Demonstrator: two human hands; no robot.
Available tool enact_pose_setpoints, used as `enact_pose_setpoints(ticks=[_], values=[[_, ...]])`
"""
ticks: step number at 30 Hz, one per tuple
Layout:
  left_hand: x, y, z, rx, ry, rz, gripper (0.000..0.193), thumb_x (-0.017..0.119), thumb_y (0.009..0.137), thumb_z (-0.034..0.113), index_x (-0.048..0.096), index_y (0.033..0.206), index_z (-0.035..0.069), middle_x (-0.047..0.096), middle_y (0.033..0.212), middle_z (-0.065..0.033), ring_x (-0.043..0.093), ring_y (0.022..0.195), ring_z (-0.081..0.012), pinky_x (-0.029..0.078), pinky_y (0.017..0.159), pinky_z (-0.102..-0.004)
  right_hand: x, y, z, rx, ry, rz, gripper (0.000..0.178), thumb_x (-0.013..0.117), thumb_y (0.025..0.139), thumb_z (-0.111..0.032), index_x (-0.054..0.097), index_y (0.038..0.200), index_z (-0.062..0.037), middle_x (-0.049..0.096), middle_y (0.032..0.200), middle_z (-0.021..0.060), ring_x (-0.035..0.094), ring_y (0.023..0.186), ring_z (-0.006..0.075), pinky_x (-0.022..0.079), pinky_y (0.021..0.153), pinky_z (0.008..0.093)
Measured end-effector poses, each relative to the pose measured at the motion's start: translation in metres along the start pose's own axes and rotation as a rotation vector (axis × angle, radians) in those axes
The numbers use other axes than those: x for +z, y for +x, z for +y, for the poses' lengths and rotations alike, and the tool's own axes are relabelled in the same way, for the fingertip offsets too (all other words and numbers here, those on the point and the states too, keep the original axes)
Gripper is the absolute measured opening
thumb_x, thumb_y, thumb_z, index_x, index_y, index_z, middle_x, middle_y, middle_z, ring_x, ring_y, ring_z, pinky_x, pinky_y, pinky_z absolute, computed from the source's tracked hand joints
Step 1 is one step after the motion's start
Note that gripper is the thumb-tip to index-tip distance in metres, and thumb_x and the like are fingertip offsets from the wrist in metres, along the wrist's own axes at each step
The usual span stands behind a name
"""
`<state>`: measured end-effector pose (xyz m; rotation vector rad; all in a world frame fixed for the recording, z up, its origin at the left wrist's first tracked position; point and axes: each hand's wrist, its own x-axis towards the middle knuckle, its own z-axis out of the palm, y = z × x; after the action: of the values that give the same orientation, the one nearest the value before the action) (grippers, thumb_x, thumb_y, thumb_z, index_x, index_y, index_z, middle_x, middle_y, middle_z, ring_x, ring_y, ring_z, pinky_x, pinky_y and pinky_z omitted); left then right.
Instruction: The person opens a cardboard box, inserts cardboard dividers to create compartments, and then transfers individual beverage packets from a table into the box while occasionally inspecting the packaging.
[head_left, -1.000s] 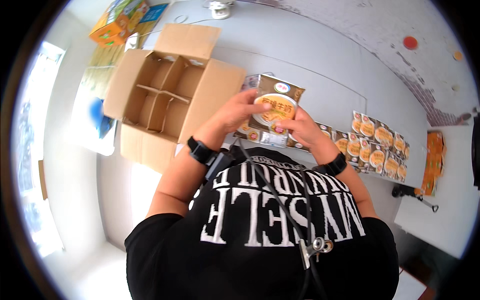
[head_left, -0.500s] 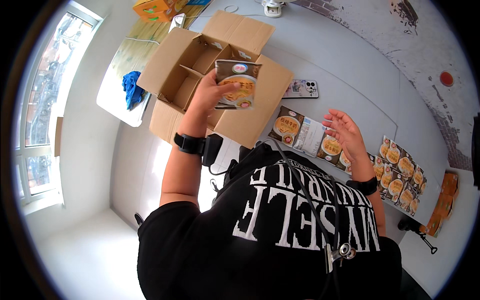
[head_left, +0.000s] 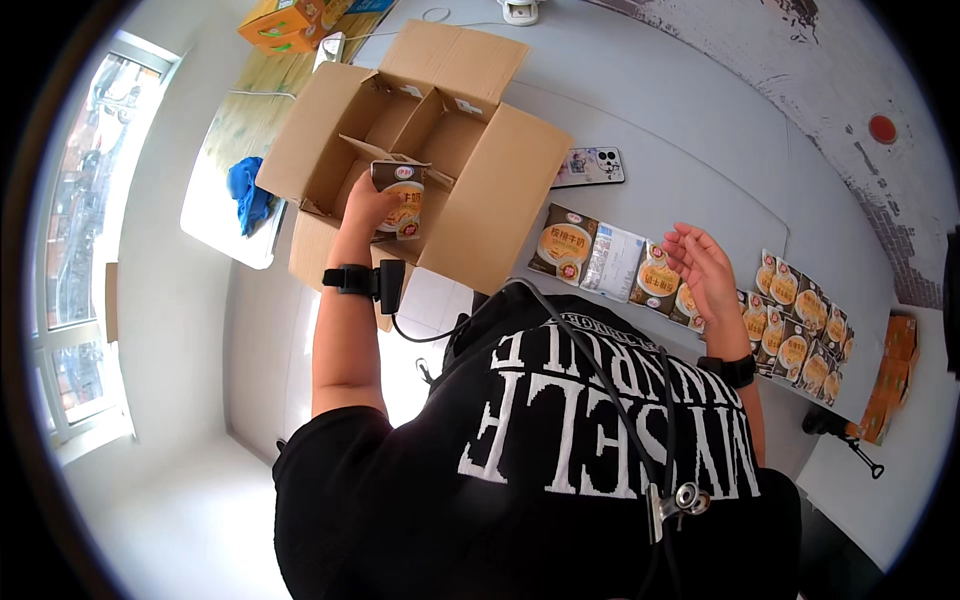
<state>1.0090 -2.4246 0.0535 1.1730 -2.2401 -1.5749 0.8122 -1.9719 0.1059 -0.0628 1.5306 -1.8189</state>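
My left hand (head_left: 362, 212) grips a dark brown food pouch (head_left: 405, 200) with a pictured bowl on its front. The pouch is partly inside the near part of an open cardboard box (head_left: 508, 195) divided into compartments. My right hand (head_left: 705, 268) hovers over the table, holding nothing, fingers apart and slightly curled. Below and left of it lies a row of similar pouches: a brown one (head_left: 565, 243), one showing its pale printed back (head_left: 612, 262), and another brown one (head_left: 655, 277) partly behind my fingers.
More brown pouches (head_left: 793, 348) lie in overlapping rows at the right of the table. A phone (head_left: 592, 167) rests beside the box flap. Blue cloth (head_left: 248, 195) sits on a white surface at the left. Orange cartons (head_left: 292, 25) stand at the far left, others (head_left: 888, 380) at the right.
My left hand has moved left and down with the pouch, from above the box's right side into its near part. My right hand has barely moved. The view has shifted slightly.
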Motion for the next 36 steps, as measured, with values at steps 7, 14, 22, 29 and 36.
enact_pose_setpoints(ticks=[7,14,22,29,36], values=[[-0.004,-0.003,-0.008,-0.085,-0.215,-0.112,0.041,0.063,0.067,-0.009,0.055,0.107,0.001,0.064,0.099,-0.0111,0.063,0.089,-0.0219,0.051,0.078,-0.0358,-0.006,-0.008,0.005,-0.008,0.0,0.025,0.028,0.05,0.093,-0.019,0.052,0.115,-0.0019,0.06,0.106,0.0084,0.058,0.097,0.0146,0.046,0.082,0.0261],[0.004,0.004,-0.003,-0.231,-0.139,-0.208,0.039,0.059,0.067,-0.005,0.056,0.105,0.001,0.063,0.099,-0.0111,0.062,0.092,-0.0239,0.049,0.082,-0.0356,-0.011,-0.013,0.009,-0.013,0.014,0.056,0.029,0.05,0.093,-0.019,0.052,0.116,-0.0015,0.06,0.107,0.0088,0.057,0.099,0.0152,0.046,0.083,0.0267],[0.017,0.045,-0.051,-0.318,0.186,-0.246,0.032,0.053,0.062,0.008,0.058,0.092,0.003,0.057,0.083,-0.0079,0.051,0.075,-0.0212,0.042,0.065,-0.0319,-0.01,-0.01,0.009,0.011,-0.027,0.09,0.029,0.05,0.094,-0.023,0.054,0.114,-0.0023,0.06,0.105,0.0077,0.057,0.099,0.0143,0.046,0.084,0.0269],[0.027,0.059,-0.056,-0.277,0.3,-0.263,0.038,0.055,0.065,0.009,0.055,0.101,-0.003,0.06,0.088,-0.0145,0.056,0.077,-0.0256,0.046,0.066,-0.0369,-0.031,-0.002,0.028,0.062,-0.065,0.155,0.028,0.05,0.093,-0.024,0.055,0.111,-0.0032,0.061,0.104,0.0069,0.057,0.098,0.0127,0.046,0.081,0.0255],[0.034,0.053,-0.057,-0.13,0.507,-0.182,0.042,0.056,0.073,0.007,0.053,0.112,-0.008,0.062,0.098,-0.0217,0.063,0.084,-0.0284,0.05,0.068,-0.0379,-0.04,0.039,0.046,0.144,-0.373,0.14,0.03,0.055,0.089,-0.022,0.057,0.109,0.0,0.062,0.099,0.007,0.058,0.094,0.0129,0.046,0.08,0.0275]])
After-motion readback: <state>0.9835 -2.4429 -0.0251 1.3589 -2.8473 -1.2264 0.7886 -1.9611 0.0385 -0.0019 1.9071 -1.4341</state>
